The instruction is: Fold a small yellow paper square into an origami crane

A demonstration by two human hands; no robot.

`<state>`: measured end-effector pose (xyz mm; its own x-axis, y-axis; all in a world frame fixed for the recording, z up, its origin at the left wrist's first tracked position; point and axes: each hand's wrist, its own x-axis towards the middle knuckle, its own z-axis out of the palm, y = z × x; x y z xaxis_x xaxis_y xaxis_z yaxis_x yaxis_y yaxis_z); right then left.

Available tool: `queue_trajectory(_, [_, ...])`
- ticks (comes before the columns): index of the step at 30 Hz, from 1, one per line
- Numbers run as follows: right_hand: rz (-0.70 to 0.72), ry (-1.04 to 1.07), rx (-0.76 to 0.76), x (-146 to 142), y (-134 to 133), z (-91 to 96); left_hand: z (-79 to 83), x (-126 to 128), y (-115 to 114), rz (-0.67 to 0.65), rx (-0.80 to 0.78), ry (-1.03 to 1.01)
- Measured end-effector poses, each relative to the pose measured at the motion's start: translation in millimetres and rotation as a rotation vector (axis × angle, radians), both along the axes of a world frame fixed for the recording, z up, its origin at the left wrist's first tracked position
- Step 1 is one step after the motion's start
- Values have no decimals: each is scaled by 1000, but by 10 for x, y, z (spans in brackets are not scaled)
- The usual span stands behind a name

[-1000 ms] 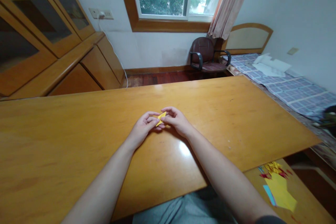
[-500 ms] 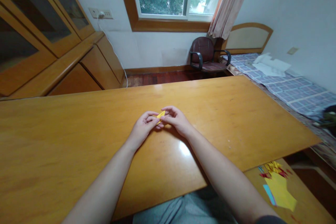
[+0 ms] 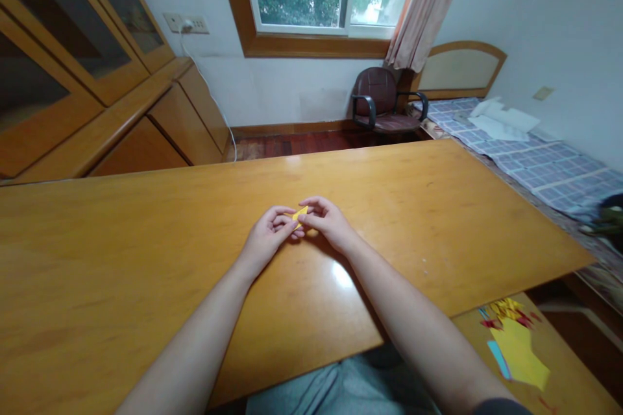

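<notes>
Between my two hands is a small folded piece of yellow paper, held just above the wooden table. My left hand pinches its left side, thumb in front and fingers behind. From the other side my right hand grips it between thumb and fingers. One pointed corner of the paper shows between the fingertips; its lower part is hidden by the thumbs.
At lower right, a lower surface bears yellow paper sheets, a light blue strip and small yellow and red folded pieces. Beyond the table are a brown armchair, a bed and a wooden cabinet.
The yellow paper has shifted very slightly between my fingertips. Both hands stay in nearly the same place.
</notes>
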<state>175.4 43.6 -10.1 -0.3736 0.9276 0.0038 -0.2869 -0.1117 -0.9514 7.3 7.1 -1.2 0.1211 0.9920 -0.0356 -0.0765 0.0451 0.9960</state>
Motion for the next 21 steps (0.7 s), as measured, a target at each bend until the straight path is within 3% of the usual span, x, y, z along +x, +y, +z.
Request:
queue_trajectory(15, [-54, 6, 54, -9, 5, -40, -111, -22, 4, 73, 105, 146])
queue_trajectory(21, [-132, -145, 283, -8, -2, -23, -100, -50, -18, 147, 247, 414])
